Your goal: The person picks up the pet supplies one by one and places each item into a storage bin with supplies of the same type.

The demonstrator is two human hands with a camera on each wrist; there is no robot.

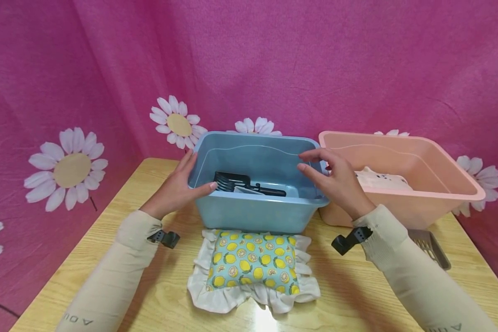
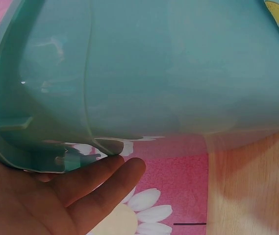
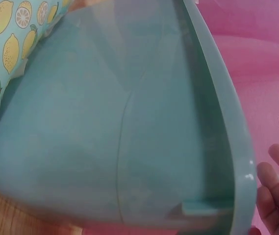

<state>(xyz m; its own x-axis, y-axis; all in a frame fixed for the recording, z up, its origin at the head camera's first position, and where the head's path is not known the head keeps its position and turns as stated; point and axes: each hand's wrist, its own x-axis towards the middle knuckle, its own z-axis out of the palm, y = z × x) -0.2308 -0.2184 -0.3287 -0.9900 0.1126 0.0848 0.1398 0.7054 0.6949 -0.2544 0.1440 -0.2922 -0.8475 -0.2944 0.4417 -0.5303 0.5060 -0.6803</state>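
A blue plastic bin (image 1: pixel 249 212) stands on the table, holding a black fork-shaped tool (image 1: pixel 232 180) and other dark and pale items I cannot make out. My left hand (image 1: pixel 176 186) touches the bin's left front corner. Its thumb lies over the front rim and its straight fingers reach along the outer side; in the left wrist view, two fingers (image 2: pixel 97 196) extend below the rim. Above the bin's right end is my right hand (image 1: pixel 336 177), thumb and fingers apart with nothing between them. The right wrist view shows its fingers (image 3: pixel 274 188) beside the rim.
In front of the bin lies a lemon-print cushion (image 1: pixel 253 263) with a white frill. To the right, a pink bin (image 1: pixel 398 207) holds a white cloth-like item (image 1: pixel 382 180). A grey slotted scoop (image 1: pixel 431 246) lies before it. Behind hangs a magenta flowered curtain (image 1: pixel 274 64).
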